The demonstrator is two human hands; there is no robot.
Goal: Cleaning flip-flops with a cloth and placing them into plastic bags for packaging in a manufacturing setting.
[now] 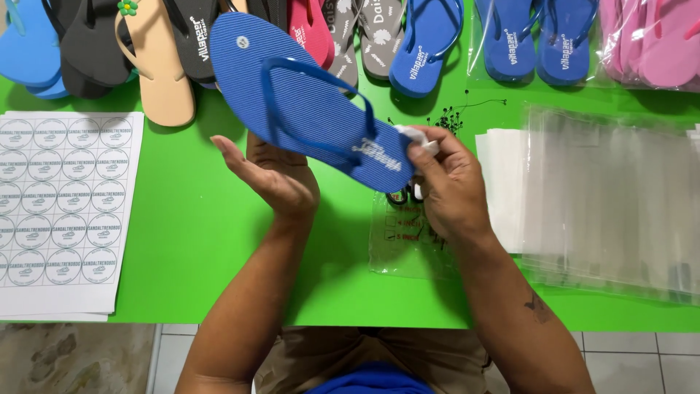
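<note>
Head camera view shows your two bare hands over a bright green table. Between them you hold a royal-blue rubber flip-flop sandal with a darker blue strap, lifted above the table and tilted, its toe end pointing up and to the left, its heel end low near your right hand.

Your left hand is under the middle of the sandal. Its palm is turned up and the fingers are stretched open, so the sole rests on the hand and is not clamped. Your right hand is at the heel end. Its fingers are closed in a pinch on a small white tag or piece of paper, which touches the heel edge of the sandal; I cannot tell if the tag is fixed to it.

Under your right hand lies a clear plastic bag with small printed marks, flat on the table. Just above this hand a little heap of thin black fastener loops lies on the green surface. To the right, a stack of clear plastic bags partly covers a pile of white sheets. On the left side a white sheet of round stickers lies flat, well apart from your hands. Along the far edge of the table stands a row of flip-flops in many colours: black, beige, grey, pink, blue, some of them already in bags.
</note>
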